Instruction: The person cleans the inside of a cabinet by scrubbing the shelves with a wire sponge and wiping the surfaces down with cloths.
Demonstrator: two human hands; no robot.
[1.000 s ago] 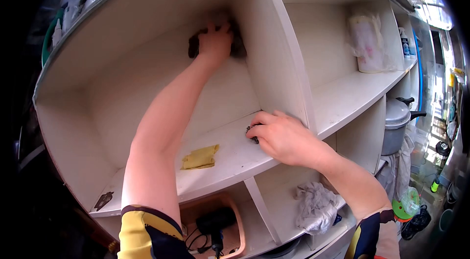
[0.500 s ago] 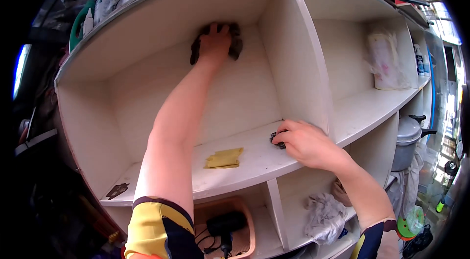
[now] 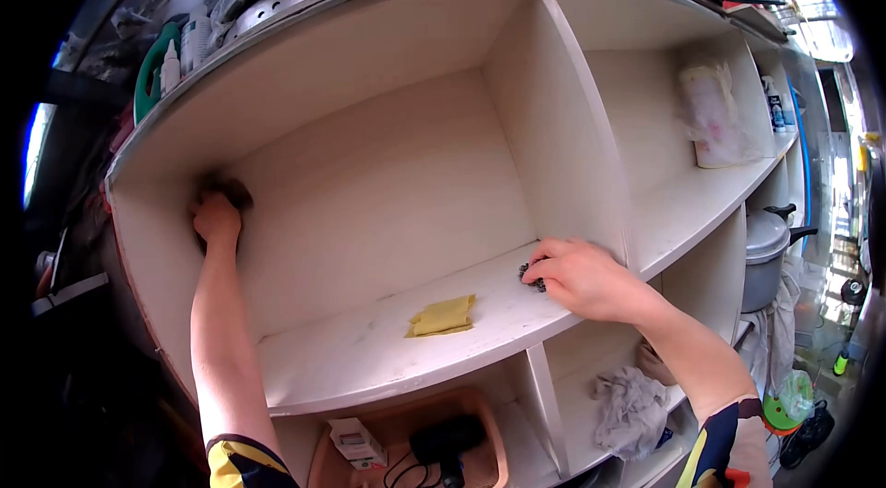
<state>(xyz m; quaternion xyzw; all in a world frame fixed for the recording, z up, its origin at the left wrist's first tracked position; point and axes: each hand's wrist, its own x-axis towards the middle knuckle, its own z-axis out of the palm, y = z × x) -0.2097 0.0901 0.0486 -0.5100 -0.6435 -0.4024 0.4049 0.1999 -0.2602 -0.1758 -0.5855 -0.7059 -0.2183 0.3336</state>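
Observation:
My left hand (image 3: 218, 218) presses a dark cloth (image 3: 234, 191) into the back left corner of a white shelf compartment (image 3: 388, 165). Its fingers are bunched on the cloth, which is partly blurred and hidden by the hand. Down on the compartment's floor, near the upright divider (image 3: 563, 109), my right hand (image 3: 595, 279) rests with its fingers closed around a dark, curly metal scourer (image 3: 532, 278). To the left of that hand lies a folded yellow piece (image 3: 441, 315), cloth or paper, touched by neither hand.
Below, an orange-brown basin (image 3: 498, 437) holds a black hair dryer (image 3: 448, 437) and a white box (image 3: 358, 444). A crumpled grey cloth (image 3: 632, 409) lies beside it. At right are a plastic-wrapped container (image 3: 715, 114) and a pressure cooker (image 3: 764, 253). Perforated metalware (image 3: 291, 3) sits on top.
My left hand has swept the dark cloth from the upper back panel leftward and down to the left corner. My right hand stays on the shelf with the scourer. The view has shifted slightly.

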